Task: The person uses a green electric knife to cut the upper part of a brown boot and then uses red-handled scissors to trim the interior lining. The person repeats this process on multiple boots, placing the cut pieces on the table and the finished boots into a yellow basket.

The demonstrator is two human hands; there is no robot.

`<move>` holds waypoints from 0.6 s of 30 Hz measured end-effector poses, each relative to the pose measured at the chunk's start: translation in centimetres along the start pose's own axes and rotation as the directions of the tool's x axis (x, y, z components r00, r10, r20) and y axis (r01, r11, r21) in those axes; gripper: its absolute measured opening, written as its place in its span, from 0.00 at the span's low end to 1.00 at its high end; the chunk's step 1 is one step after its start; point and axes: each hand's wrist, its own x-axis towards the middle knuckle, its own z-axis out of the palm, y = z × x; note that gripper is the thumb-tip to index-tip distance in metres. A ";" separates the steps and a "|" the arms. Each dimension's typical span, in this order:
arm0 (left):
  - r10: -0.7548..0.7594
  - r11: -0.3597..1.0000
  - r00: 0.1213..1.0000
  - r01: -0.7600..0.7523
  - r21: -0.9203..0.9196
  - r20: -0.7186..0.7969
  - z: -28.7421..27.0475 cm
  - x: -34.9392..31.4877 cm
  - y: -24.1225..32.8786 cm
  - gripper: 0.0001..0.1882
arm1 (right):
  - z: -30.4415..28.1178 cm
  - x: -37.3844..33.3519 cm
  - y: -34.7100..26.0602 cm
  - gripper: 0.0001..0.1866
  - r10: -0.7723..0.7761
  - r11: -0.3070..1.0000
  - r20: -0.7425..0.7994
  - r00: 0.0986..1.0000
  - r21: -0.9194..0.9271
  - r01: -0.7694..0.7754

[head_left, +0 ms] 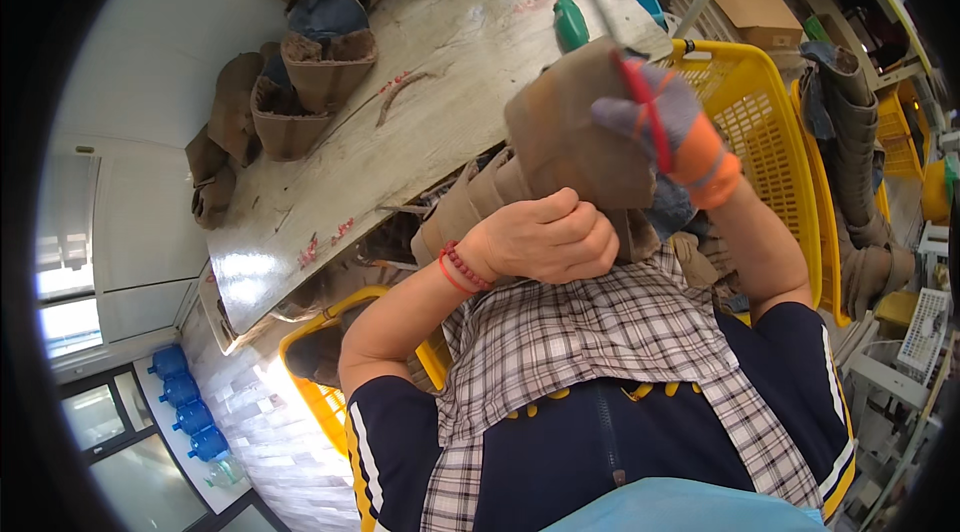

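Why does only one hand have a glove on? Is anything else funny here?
Yes, that looks uneven: the right hand wears a grey and orange glove, while the left hand is bare. Both grip a brown boot piece. The worn table also carries red smears and scuffs.

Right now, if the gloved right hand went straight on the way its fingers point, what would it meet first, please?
Probably the green tool on the table; the right hand grips the brown piece, though depth is unclear.
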 end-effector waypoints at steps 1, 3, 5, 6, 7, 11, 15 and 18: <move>-0.032 0.998 0.999 0.033 -0.056 0.021 0.3 -0.5 0.7 0.12 | -1.2 -0.7 -1.0 0.13 -0.117 0.985 -0.100 0.988 -0.135 0.103; -0.067 0.971 0.955 0.130 -0.203 0.290 0.4 -0.4 1.5 0.17 | -3.3 -2.9 -2.5 0.16 -0.114 0.982 -0.279 0.954 -0.176 0.066; -0.131 0.936 0.931 0.230 -0.266 0.341 1.7 0.4 2.0 0.19 | -5.5 -5.4 -1.6 0.16 -0.116 0.958 -0.395 0.911 -0.287 -0.002; -0.161 0.915 0.915 0.279 -0.291 0.371 2.4 0.7 2.1 0.20 | -6.0 -6.7 -0.2 0.17 -0.063 0.952 -0.435 0.898 -0.297 -0.077; -0.151 0.899 0.880 0.312 -0.309 0.450 3.3 0.4 2.4 0.24 | -6.0 -7.7 1.1 0.17 -0.015 0.942 -0.472 0.882 -0.303 -0.146; -0.144 0.795 0.872 0.383 -0.470 0.468 3.7 -0.3 1.6 0.18 | -3.8 -10.1 4.8 0.16 0.137 0.947 -0.309 0.941 -0.239 -0.216; -0.056 0.785 0.944 0.243 -0.570 0.325 2.6 -1.5 2.0 0.13 | -1.1 -10.3 7.6 0.16 0.258 0.965 -0.043 0.965 -0.037 -0.259; -0.082 0.776 0.954 0.244 -0.582 0.290 2.0 -1.7 2.4 0.11 | 0.2 -9.6 7.3 0.18 0.254 0.951 0.026 0.967 0.175 -0.255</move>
